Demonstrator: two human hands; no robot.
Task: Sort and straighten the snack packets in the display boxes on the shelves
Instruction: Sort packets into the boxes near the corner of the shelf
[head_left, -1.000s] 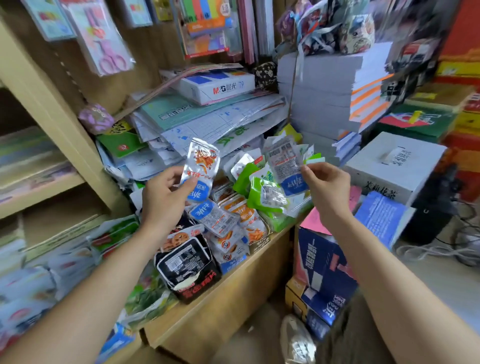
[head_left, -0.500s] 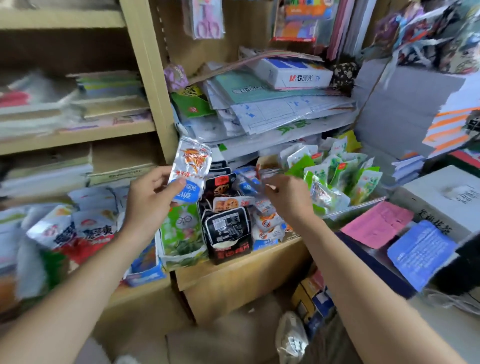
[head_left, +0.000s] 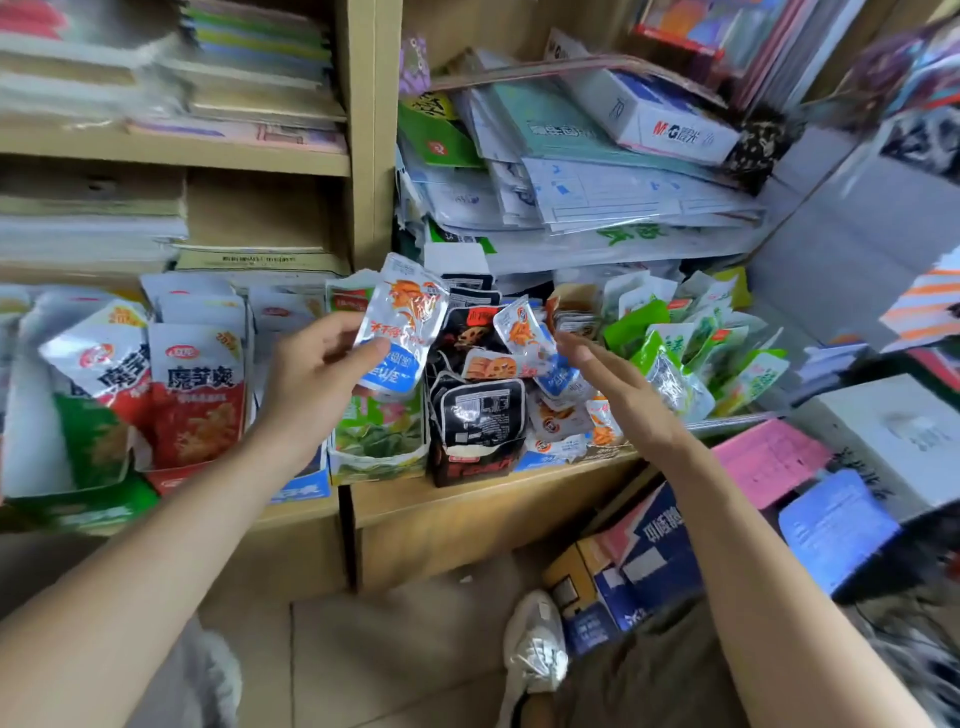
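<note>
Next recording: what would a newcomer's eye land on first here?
The silver-and-blue snack packet pinched upright in the left hand sits at the centre of the frame. Just right of it, the open right hand reaches over a jumbled heap of small packets beside a black display box. Large red packets stand in a box at the left.

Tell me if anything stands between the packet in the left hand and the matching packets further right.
Yes: the black box of dark packets stands between the packet in the left hand and the matching pile. The open right hand also reaches over that pile.
</note>
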